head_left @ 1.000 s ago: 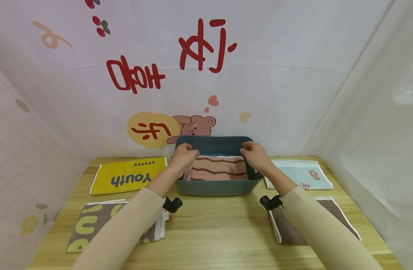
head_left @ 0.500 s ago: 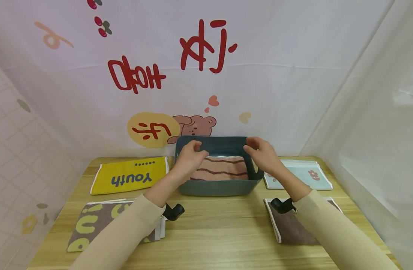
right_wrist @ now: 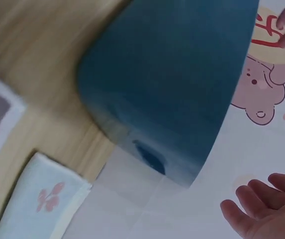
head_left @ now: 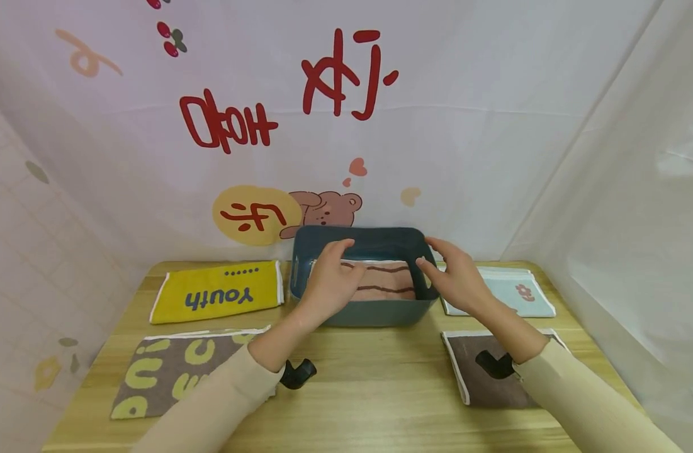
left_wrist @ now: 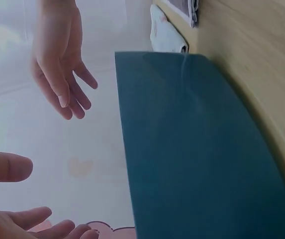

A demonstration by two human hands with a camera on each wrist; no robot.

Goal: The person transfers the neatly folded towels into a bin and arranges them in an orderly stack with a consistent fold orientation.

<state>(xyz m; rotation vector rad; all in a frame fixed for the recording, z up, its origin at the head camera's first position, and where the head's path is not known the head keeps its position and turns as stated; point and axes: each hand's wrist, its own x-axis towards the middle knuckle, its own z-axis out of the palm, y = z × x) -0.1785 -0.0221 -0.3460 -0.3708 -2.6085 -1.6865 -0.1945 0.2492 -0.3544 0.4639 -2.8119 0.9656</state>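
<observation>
A striped pink-brown folded towel [head_left: 386, 280] lies inside a dark teal bin [head_left: 374, 313] at the back of the table. My left hand [head_left: 330, 284] hovers over the bin's left part, hiding some of the towel. Beside the right end of the bin is my right hand [head_left: 458, 280], thumb and fingers apart. In the left wrist view both the left hand [left_wrist: 8, 219] and the right hand [left_wrist: 60, 55] have extended or relaxed fingers, away from the bin wall [left_wrist: 192, 144]. Nothing is held in the right hand [right_wrist: 271, 209] in the right wrist view either.
On the left lie a folded yellow "Youth" towel [head_left: 216, 292] and a grey towel with green letters [head_left: 170, 371]. To the right are a light blue folded towel [head_left: 530, 297] and a brown one [head_left: 488, 384]. A printed white cloth [head_left: 465, 157] hangs behind the bin.
Both hands have come away from the towel and bin sides. The left hand shifted right and nearer, the right hand moved right, and its fingers spread. The towel stays in the bin.
</observation>
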